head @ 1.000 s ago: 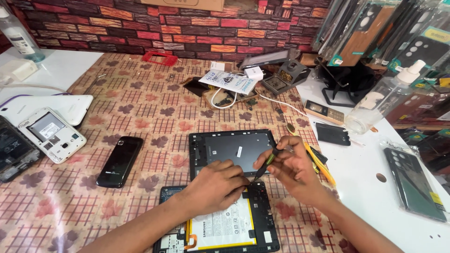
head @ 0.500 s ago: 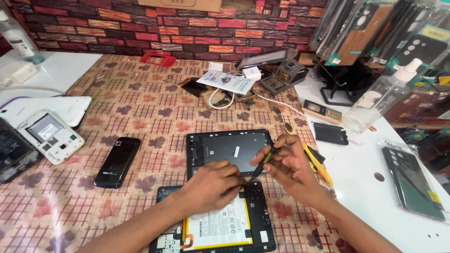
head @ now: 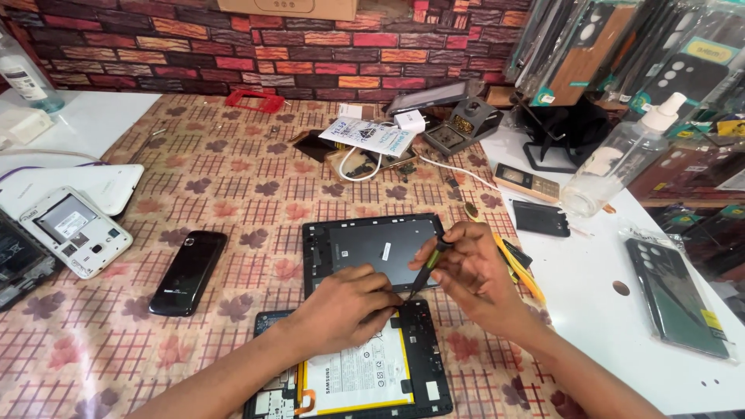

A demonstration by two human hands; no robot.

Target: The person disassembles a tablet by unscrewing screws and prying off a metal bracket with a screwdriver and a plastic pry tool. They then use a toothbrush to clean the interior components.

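An opened tablet (head: 365,372) is laid face down at the near edge of the patterned tablecloth (head: 233,178), its white battery with a yellow border exposed inside a black frame. The left hand (head: 345,306) is pressed flat on the tablet's upper edge, fingers curled down onto the frame and nothing gripped. A slim screwdriver (head: 425,268) with a dark shaft and green collar is pinched between the fingers of the right hand (head: 466,275), its tip set at the tablet's top right corner. Just beyond the hands, the tablet's removed grey back cover (head: 372,244) is laid inside up, touching the upper edge of the tablet. A black phone (head: 188,271) is placed to the left of it, and further left an opened white phone (head: 75,230) is seen beside a white slab. To the right, on the white table (head: 605,334), a dark green phone case in a clear sleeve (head: 679,299) with a small yellow sticker is laid near the edge. Farther off, a clear spray bottle (head: 621,159) with a white nozzle is stood, with a small black rectangle and a beige remote near it. A white printed leaflet (head: 366,136) is spread over cables at the middle. At the brick wall, a red frame (head: 256,99) is placed, and packaged phone cases (head: 621,54) in clear hanging sleeves are racked at the right.
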